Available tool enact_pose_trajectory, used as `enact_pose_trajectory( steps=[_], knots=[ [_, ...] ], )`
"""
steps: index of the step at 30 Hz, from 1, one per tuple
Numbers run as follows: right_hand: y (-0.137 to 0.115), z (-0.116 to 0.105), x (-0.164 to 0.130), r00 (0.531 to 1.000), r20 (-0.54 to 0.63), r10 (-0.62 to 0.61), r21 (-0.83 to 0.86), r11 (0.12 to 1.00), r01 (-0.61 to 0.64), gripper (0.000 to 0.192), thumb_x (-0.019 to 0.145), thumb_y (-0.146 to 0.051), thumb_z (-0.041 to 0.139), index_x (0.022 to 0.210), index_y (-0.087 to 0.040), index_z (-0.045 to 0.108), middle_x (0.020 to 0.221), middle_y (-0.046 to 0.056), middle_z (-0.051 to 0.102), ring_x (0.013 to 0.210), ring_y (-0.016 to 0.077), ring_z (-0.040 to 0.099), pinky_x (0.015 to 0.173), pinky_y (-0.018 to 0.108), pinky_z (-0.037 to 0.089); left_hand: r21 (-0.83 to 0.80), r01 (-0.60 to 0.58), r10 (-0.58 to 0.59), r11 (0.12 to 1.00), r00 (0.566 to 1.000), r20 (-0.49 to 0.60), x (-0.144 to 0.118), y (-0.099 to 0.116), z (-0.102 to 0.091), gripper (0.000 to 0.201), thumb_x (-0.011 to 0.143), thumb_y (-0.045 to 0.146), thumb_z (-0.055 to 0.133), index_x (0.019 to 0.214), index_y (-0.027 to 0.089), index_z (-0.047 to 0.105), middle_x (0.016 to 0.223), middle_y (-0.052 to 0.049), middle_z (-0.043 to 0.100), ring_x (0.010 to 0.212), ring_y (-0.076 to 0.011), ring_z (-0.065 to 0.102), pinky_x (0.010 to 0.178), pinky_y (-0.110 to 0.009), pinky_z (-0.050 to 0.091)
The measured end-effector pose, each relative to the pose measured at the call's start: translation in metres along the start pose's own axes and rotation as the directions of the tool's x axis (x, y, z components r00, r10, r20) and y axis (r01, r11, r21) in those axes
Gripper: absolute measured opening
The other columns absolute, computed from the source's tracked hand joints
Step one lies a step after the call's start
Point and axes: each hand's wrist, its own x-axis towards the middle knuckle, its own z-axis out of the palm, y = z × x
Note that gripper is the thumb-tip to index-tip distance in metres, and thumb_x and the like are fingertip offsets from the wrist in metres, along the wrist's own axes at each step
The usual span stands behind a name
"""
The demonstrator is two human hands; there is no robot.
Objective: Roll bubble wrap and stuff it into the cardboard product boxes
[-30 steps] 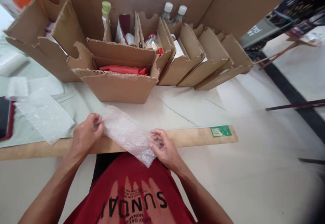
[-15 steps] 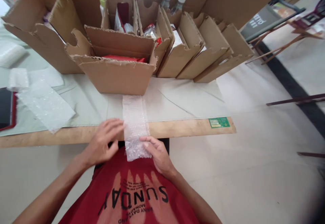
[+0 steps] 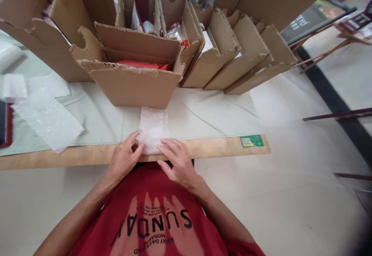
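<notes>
Bubble wrap strip (image 3: 152, 126) lies flat on the counter (image 3: 221, 147), running from its near edge toward the open cardboard box (image 3: 130, 81) at 12 o'clock. Your left hand (image 3: 124, 158) and right hand (image 3: 178, 162) press its near end, fingers spread apart and flat. Another bubble wrap sheet (image 3: 48, 118) lies at 9 o'clock.

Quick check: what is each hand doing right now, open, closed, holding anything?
Left hand: open, fingers resting on the bubble wrap strip at the table edge.
Right hand: open, fingers flat on the same strip.
</notes>
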Motion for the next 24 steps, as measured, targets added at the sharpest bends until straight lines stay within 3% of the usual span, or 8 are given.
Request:
enact_pose_trajectory(
  steps=[3,5,9,12,15,17,21,24],
  knots=[
    [0.012,0.014,0.015,0.984,0.137,-0.117,-0.22,0.965,0.145,0.029,0.097,-0.022,0.063,0.126,-0.018,0.068,0.14,0.015,0.067,0.131,0.0328,0.057,0.099,0.049,0.049,0.128,-0.164,0.181,0.978,0.973,-0.14,-0.004,-0.008,0.005,0.048,0.095,0.035,0.06,0.138,0.014,0.058,0.092,-0.005,0.074,0.075,-0.0183,0.067,0.073,-0.032,0.055],
    [0.018,0.019,0.021,0.979,0.14,-0.15,-0.25,0.951,0.182,0.021,0.1,-0.02,0.06,0.118,-0.018,0.071,0.133,0.012,0.071,0.125,0.0296,0.06,0.097,0.045,0.047,0.254,-0.337,0.393,0.907,0.893,-0.219,-0.011,-0.013,0.005,0.048,0.095,0.032,0.065,0.139,0.015,0.058,0.115,-0.014,0.072,0.099,-0.0242,0.069,0.089,-0.038,0.057],
    [0.02,0.012,0.032,0.972,0.187,-0.143,-0.14,0.975,0.171,0.019,0.104,-0.019,0.055,0.111,-0.018,0.072,0.119,0.009,0.077,0.11,0.0236,0.066,0.097,0.042,0.043,0.347,-0.608,0.655,0.714,0.755,-0.028,-0.018,-0.018,-0.001,0.041,0.094,0.018,0.065,0.134,0.02,0.061,0.126,-0.014,0.071,0.122,-0.0292,0.063,0.104,-0.046,0.051],
    [0.019,0.002,0.042,0.972,0.233,-0.043,-0.036,0.998,0.053,0.021,0.106,-0.024,0.054,0.117,-0.021,0.071,0.11,0.007,0.078,0.102,0.0217,0.067,0.096,0.039,0.044,0.279,-0.586,0.615,0.761,0.788,-0.024,-0.007,-0.017,-0.004,0.026,0.098,0.015,0.056,0.121,0.02,0.068,0.097,-0.007,0.077,0.094,-0.0225,0.069,0.087,-0.038,0.053],
    [0.018,-0.005,0.047,0.995,0.102,0.013,-0.103,0.995,-0.002,0.026,0.104,-0.028,0.057,0.126,-0.022,0.069,0.125,0.011,0.073,0.116,0.0255,0.062,0.102,0.042,0.043,0.211,-0.433,0.457,0.876,0.886,-0.078,0.015,-0.013,-0.001,0.022,0.1,0.025,0.056,0.114,0.02,0.072,0.088,-0.005,0.075,0.074,-0.0176,0.067,0.074,-0.032,0.054],
    [0.02,-0.006,0.047,0.998,0.046,-0.041,-0.187,0.981,0.049,0.025,0.102,-0.027,0.058,0.124,-0.022,0.07,0.13,0.011,0.07,0.121,0.0273,0.058,0.103,0.044,0.04,0.216,-0.374,0.4,0.902,0.912,-0.094,0.029,-0.011,0.002,0.025,0.1,0.03,0.057,0.116,0.02,0.073,0.091,-0.004,0.075,0.069,-0.0157,0.066,0.071,-0.029,0.054],
    [0.03,0.004,0.047,0.977,0.159,-0.142,-0.243,0.954,0.178,0.022,0.102,-0.023,0.059,0.12,-0.02,0.071,0.122,0.01,0.073,0.115,0.0261,0.059,0.099,0.044,0.039,0.328,-0.398,0.471,0.856,0.864,-0.18,0.036,-0.01,0.004,0.027,0.099,0.029,0.06,0.122,0.018,0.069,0.106,-0.009,0.072,0.086,-0.0196,0.07,0.078,-0.031,0.056],
    [0.037,0.01,0.049,0.982,0.158,-0.107,-0.175,0.975,0.134,0.02,0.104,-0.021,0.056,0.116,-0.02,0.072,0.112,0.008,0.077,0.108,0.0238,0.062,0.098,0.042,0.039,0.366,-0.521,0.6,0.771,0.787,-0.142,0.024,-0.013,-0.003,0.034,0.095,0.027,0.066,0.128,0.017,0.064,0.121,-0.015,0.069,0.111,-0.0281,0.066,0.096,-0.041,0.053]
  ],
)
